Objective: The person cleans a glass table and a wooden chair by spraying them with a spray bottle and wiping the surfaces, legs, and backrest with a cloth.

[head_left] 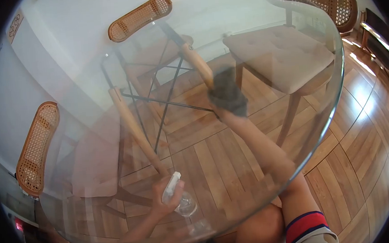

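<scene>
Where the right hand (224,115) reaches: far out over the glass counter (76,48), arm stretched straight, well apart from the left hand (160,201).
Right hand's state: grasping a dark cloth (226,92), which bunches over it and hides the fingers.
Cloth: pressed onto the counter under the right hand, near the middle of the glass.
Left hand's state: clenched round a spray bottle (178,198), close to the person's body at the near rim of the counter.
Spray bottle: clear body, white nozzle on top, tilted a little, with the nozzle pointing away from the person. Whether its base touches the glass I cannot tell.
Counter: round, see-through, with wooden legs and thin dark cross-braces showing through it between the two hands.
Far chair (140,18): beyond the right hand, woven cane back, pushed in under the counter.
Cushioned chair (280,54): to the right of the right hand, pale tufted seat partly under the glass, cane back behind it.
Side chair (38,148): to the left of the left hand, cane back upright just beside the rim.
Floor (363,155): wooden boards, glossy, seen beneath both hands through the glass and to the right of the right arm.
Sleeve (306,225): red with dark stripes, on the right upper arm.
</scene>
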A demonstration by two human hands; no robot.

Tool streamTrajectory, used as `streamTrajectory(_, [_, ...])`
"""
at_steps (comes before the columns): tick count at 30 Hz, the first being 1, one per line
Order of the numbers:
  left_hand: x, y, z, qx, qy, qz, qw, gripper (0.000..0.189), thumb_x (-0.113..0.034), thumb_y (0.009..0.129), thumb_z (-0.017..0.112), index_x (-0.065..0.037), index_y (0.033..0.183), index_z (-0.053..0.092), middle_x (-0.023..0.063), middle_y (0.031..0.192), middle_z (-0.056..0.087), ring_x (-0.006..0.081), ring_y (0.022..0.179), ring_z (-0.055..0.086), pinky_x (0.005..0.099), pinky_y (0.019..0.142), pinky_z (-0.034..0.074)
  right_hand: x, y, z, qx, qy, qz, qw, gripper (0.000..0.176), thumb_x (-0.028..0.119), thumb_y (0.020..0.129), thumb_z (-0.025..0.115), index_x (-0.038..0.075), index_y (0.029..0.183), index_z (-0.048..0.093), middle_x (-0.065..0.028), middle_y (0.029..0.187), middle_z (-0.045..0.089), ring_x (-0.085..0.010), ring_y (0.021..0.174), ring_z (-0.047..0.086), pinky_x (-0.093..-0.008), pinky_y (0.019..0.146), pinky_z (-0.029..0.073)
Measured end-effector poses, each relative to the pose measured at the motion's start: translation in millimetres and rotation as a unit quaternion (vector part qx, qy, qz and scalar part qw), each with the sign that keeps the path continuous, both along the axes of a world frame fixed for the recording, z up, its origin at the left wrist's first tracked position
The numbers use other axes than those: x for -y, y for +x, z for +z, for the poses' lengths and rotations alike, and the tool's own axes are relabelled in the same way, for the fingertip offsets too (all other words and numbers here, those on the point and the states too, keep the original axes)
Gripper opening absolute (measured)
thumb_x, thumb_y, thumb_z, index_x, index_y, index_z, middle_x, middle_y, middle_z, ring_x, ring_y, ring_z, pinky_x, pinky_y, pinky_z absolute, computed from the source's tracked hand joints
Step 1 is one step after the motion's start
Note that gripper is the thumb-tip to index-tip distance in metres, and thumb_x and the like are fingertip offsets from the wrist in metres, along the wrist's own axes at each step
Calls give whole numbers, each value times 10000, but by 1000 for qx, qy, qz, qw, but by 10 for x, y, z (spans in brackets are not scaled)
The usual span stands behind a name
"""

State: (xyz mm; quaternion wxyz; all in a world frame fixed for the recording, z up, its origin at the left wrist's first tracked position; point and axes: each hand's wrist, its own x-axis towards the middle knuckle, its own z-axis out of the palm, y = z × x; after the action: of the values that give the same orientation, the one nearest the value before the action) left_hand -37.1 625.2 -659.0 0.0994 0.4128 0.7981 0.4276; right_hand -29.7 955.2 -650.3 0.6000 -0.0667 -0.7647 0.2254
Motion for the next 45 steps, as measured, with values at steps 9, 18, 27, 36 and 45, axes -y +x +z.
streamTrajectory(9, [-24, 81, -33, -46, 6, -20, 999, 216, -160, 934, 596, 13, 811, 637, 42, 712, 566, 112, 637, 522, 281, 570, 403, -380, 103, -806, 52, -73, 177, 980, 165, 183, 854, 631, 36, 790, 668, -173, 977, 598, -374, 948, 580, -450, 816, 472])
streamTrajectory(18, [-208, 62, -92, 31, 13, -7, 999, 198, -126, 904, 618, 37, 797, 651, 82, 681, 588, 163, 634, 560, 314, 580, 424, -228, 215, 553, 190, -303, 274, 893, 568, 452, 972, 443, -45, 1209, 583, -239, 1117, 636, -298, 1056, 598, -360, 964, 419])
streamTrajectory(27, [-249, 67, -157, -10, -43, -24, 999, 198, -149, 899, 626, 24, 808, 655, 101, 702, 595, 201, 650, 577, 334, 600, 440, -248, 926, -1518, 176, -200, 98, 959, 338, 240, 963, 442, -20, 1098, 612, -249, 1066, 623, -402, 1079, 550, -411, 961, 407])
streamTrajectory(36, [-733, 266, -154, -7, -91, -88, 992, 196, -140, 900, 624, 34, 813, 650, 117, 718, 606, 206, 661, 587, 333, 601, 446, -401, 668, -740, 210, -468, 287, 809, 678, 615, 980, 295, 2, 994, 582, -113, 1001, 605, -215, 958, 528, -324, 891, 405])
streamTrajectory(45, [-1432, 491, -877, 35, -33, -120, 992, 211, -167, 915, 615, 17, 815, 639, 84, 685, 579, 162, 628, 554, 323, 569, 427, -847, 1126, -2359, 402, -552, 259, 683, 516, 412, 988, 341, 53, 1279, 569, -143, 1283, 573, -238, 1169, 525, -364, 1031, 372])
